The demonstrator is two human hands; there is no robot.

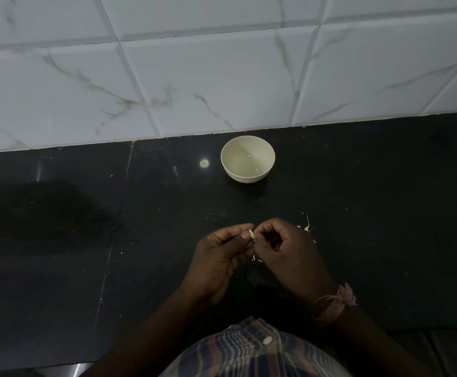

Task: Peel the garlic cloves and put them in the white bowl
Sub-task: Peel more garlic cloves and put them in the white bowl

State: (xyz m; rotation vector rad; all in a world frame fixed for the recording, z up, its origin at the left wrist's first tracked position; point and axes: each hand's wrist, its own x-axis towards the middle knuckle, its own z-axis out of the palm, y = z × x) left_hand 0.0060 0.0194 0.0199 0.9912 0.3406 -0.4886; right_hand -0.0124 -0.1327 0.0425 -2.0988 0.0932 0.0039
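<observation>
A small pale garlic clove [251, 234] sits pinched between the thumb and fingertips of the left hand [222, 257], held just above the dark counter [86, 240] near the person's body. The right hand [290, 251] meets it from the right, its fingers curled in tight with the fingertips at the clove, apparently nipping at the skin; what exactly they hold is too small to tell. This looks like the peeling step itself, with the clove not yet ready to drop. The next move likely calls for stripping off the last thin skin, then carrying the clove forward to the white bowl [247, 159], which stands farther away by the wall and appears empty. The clove looks smooth and curved, its skin papery; pale peel scraps [306, 227] lie scattered on the counter just right of and under the hands. The bowl is round, matte and cream-white. The counter is glossy black stone, and behind it rises a wall of marbled white tiles [194, 77]. A frayed pink thread band [336, 300] circles the right wrist.
</observation>
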